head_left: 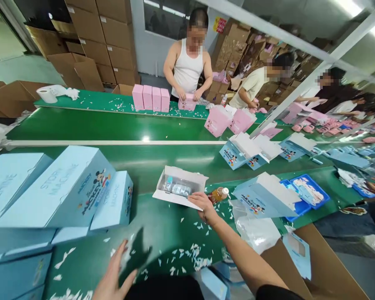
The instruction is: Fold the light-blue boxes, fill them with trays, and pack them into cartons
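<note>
Nearest the lens, the left hand (114, 275) hovers flat and open over the green table (162, 233), fingers spread, holding nothing; white paper scraps (193, 254) lie scattered just beside it. Further out, the right hand (206, 206) reaches forward and touches the near edge of an open white box (179, 187). Its fingers curl at the flap, but whether they actually pinch it cannot be told. The white box lies on the table near the middle, lid flaps spread, with plastic-wrapped contents inside. Just right of the hand stands a small bottle (219, 194) of orange liquid, and beyond it an open light-blue carton (265, 200) and a blue tray (309, 191). A clear plastic bag (256, 231) lies beside the forearm. To the left, closed light-blue boxes (68, 187) with a cartoon mouse printed on them are stacked. Across the belt (112, 125), a person in a white vest (187, 68) handles a pink box (187, 103) next to a row of pink boxes (151, 98).
</note>
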`<state>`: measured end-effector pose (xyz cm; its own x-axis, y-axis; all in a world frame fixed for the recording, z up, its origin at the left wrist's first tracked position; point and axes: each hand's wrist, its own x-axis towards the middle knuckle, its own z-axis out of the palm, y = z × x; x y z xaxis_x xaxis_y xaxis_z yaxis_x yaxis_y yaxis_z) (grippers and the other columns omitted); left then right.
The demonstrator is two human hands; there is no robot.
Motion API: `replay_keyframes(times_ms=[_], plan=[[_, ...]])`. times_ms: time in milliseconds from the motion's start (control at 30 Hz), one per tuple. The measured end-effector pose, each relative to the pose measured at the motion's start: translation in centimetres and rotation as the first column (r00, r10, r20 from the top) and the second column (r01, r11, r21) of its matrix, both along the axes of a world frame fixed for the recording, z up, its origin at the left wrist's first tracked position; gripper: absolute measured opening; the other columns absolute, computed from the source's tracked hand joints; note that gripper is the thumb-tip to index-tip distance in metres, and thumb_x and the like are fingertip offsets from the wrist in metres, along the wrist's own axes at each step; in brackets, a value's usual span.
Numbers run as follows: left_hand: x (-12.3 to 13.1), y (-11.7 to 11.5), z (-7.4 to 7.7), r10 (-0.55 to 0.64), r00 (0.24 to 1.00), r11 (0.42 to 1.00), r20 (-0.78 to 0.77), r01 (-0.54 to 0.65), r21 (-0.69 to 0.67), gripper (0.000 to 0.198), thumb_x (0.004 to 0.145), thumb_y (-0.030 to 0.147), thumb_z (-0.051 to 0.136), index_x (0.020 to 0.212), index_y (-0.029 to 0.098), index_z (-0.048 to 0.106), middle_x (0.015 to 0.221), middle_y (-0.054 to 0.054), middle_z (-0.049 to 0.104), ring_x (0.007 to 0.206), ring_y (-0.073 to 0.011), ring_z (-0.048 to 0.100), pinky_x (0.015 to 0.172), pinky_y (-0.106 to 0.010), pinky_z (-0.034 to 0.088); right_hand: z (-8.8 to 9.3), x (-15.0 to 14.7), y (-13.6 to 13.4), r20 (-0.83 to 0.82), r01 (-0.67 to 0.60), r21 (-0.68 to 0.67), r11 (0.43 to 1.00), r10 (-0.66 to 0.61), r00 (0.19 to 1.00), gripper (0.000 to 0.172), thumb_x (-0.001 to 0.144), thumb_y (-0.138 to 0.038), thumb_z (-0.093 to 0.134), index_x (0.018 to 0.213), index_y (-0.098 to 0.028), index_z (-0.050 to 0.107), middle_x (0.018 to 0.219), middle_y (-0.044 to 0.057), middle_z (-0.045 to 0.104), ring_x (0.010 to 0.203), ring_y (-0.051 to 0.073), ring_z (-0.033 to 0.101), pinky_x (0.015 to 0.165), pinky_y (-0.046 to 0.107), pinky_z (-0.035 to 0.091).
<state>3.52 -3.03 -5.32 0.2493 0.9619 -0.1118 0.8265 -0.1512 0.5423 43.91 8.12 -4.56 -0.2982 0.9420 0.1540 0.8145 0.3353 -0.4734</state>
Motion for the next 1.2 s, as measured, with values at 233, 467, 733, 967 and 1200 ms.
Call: replay_keyframes(times_ms=[233,467,733,967,1200], plan=[[3.6,0.8,-0.3,-0.048,0.949,0.990,0.312,0.085,-0.109,0.092,0.084,0.043,0.061,0.155,0.021,0.005,0.157,-0.020,0.024,0.146,-0.0370,0.028,0.117,-0.060,0.029,2.9,-4.4,-13.8,-0.159,-0.230,0.030,0.973,0.232,0.960,0.044,0.089,-0.026,0.049,0.132,-0.031,0.056,0.142,0.008,0.055,0.132,0.029,0.048,0.110,0.059,0.034],[2.2,-1.9,1.5,-0.015,0.929,1.000,0.370,0.021,-0.011,0.068,0.083,0.032,0.064,0.142,0.024,0.032,0.140,-0.016,0.040,0.134,-0.0314,0.042,0.106,-0.051,0.047,6.7,-5.3,-18.1,-0.280,0.201,-0.174,0.964,-0.244,0.929,0.082,0.085,-0.031,0.067,0.154,-0.030,0.023,0.155,0.014,0.033,0.142,0.034,0.036,0.111,0.056,0.038],[1.8,-0.6,1.9,-0.329,0.878,0.940,0.348,0.338,0.036,0.052,0.087,0.027,0.061,0.138,0.032,0.049,0.143,-0.010,0.047,0.136,-0.0310,0.041,0.109,-0.050,0.043,3.3,-4.8,-15.8,-0.233,-0.134,-0.299,0.945,0.064,0.970,0.061,0.076,-0.045,0.073,0.133,-0.030,0.059,0.154,0.009,0.035,0.140,0.037,0.030,0.112,0.055,0.035],[2.8,2.6,3.4,-0.468,0.824,0.841,0.318,0.526,-0.124,0.025,0.092,0.033,0.056,0.113,0.033,0.070,0.145,-0.001,0.050,0.139,-0.0318,0.029,0.111,-0.054,0.035,4.7,-4.7,-13.7,-0.175,-0.161,-0.460,0.873,0.088,0.981,0.022,0.085,-0.049,0.069,0.101,-0.037,0.076,0.149,0.001,0.042,0.134,0.035,0.033,0.107,0.056,0.036],[3.9,3.1,2.9,-0.249,0.926,0.947,0.284,0.295,-0.129,0.018,0.092,0.035,0.052,0.091,0.025,0.067,0.123,-0.005,0.057,0.123,-0.0282,0.042,0.107,-0.052,0.036,3.1,-7.4,-14.0,-0.204,0.294,-0.387,0.874,-0.392,0.897,0.030,0.089,-0.053,0.061,0.093,-0.023,0.065,0.118,0.010,0.058,0.117,0.031,0.049,0.101,0.053,0.042]])
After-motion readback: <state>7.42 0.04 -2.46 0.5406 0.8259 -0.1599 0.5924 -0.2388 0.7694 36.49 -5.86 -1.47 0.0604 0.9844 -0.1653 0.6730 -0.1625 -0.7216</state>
